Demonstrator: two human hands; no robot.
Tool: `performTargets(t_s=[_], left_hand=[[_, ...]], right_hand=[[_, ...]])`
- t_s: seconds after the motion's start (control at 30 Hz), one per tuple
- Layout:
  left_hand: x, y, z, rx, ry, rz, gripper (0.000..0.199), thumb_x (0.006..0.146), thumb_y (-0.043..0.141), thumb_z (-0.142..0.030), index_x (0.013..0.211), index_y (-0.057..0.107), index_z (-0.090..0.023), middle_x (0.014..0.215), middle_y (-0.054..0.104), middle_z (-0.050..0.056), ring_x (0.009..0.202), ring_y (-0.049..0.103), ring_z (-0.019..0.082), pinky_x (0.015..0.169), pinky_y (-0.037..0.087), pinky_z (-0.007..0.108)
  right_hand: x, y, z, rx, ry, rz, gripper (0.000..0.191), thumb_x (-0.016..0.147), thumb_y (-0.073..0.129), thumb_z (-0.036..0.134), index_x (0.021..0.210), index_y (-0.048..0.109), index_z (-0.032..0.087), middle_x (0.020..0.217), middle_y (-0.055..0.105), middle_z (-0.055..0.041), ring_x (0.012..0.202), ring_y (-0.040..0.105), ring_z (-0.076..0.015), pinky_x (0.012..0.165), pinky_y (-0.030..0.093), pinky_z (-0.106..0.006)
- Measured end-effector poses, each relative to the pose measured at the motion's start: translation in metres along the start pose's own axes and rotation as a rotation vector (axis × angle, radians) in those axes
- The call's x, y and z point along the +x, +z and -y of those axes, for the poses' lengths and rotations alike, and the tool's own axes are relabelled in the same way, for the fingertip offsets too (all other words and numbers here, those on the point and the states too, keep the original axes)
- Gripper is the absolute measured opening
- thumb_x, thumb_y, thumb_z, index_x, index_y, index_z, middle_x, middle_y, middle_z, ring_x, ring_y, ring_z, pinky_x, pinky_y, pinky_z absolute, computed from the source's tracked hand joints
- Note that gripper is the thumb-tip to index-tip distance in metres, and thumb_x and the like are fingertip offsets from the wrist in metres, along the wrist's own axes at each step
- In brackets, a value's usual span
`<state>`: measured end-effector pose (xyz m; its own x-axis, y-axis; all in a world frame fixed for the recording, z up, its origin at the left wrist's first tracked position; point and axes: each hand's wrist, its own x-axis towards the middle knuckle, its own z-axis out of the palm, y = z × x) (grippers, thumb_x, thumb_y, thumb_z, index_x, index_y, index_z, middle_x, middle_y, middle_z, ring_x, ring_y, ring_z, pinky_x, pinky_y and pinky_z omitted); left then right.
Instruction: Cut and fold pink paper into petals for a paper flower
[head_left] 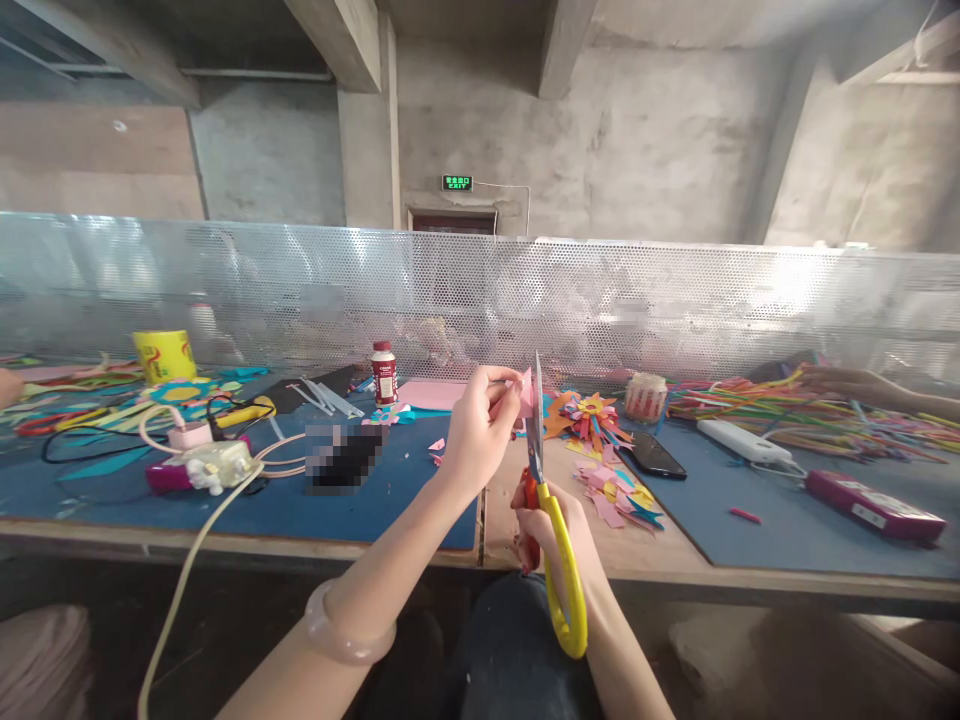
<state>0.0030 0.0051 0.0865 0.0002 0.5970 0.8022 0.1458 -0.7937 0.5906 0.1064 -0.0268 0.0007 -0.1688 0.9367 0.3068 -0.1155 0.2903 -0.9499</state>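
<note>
Near the middle of the view, my left hand (484, 420) pinches a small piece of pink paper (528, 392) between thumb and fingertips. My right hand (559, 530) is wrapped round the handles of a pair of scissors (564, 570), one loop yellow and the other orange-red. The metal blades point up, right beside the pink paper; whether they touch it I cannot tell. Behind my left hand lies a larger pink sheet (431, 395). Right of the scissors sits a layered paper flower (592, 415) in orange, yellow and pink, with a heap of paper scraps (615, 492) in front.
A bottle (384, 373) stands behind the blue mat (420, 500). Leftward are a power strip with cables (217, 463) and a yellow tub (165, 357). A phone (656, 455), a jar (646, 397), a magenta box (874, 505) and colored strips (757, 410) lie right, near another person's arm (877, 385).
</note>
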Motion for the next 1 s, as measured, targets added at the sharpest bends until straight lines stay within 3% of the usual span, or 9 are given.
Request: performTargets(t_s=[0.43, 0.77, 1.0], left_hand=[[0.0000, -0.0023, -0.0024, 0.003, -0.028, 0.006, 0.015, 0.084, 0.045, -0.028, 0.097, 0.047, -0.020, 0.053, 0.041, -0.006, 0.042, 0.036, 0.006, 0.040, 0.032, 0.019], [0.0023, -0.0052, -0.0032, -0.075, -0.156, 0.009, 0.017, 0.082, 0.049, -0.034, 0.080, 0.045, -0.018, 0.053, 0.046, -0.005, 0.041, 0.041, 0.006, 0.039, 0.035, 0.018], [0.0023, -0.0056, -0.0033, -0.018, -0.138, 0.009, 0.018, 0.083, 0.046, -0.036, 0.077, 0.046, -0.018, 0.054, 0.046, -0.004, 0.042, 0.043, 0.007, 0.039, 0.035, 0.018]], right_hand=[[-0.0016, -0.0018, -0.0019, 0.001, 0.000, 0.029, 0.004, 0.069, 0.046, 0.023, 0.070, 0.044, 0.019, 0.043, 0.037, 0.0090, 0.031, 0.039, -0.0078, 0.033, 0.031, -0.019], [-0.0034, -0.0001, 0.0016, -0.021, 0.003, 0.023, 0.005, 0.068, 0.046, 0.023, 0.071, 0.045, 0.019, 0.043, 0.036, 0.0086, 0.032, 0.037, -0.0082, 0.034, 0.032, -0.020], [-0.0046, -0.0012, 0.0035, -0.012, 0.005, 0.043, 0.003, 0.068, 0.045, 0.021, 0.070, 0.045, 0.019, 0.044, 0.036, 0.0083, 0.034, 0.038, -0.0076, 0.035, 0.031, -0.019]])
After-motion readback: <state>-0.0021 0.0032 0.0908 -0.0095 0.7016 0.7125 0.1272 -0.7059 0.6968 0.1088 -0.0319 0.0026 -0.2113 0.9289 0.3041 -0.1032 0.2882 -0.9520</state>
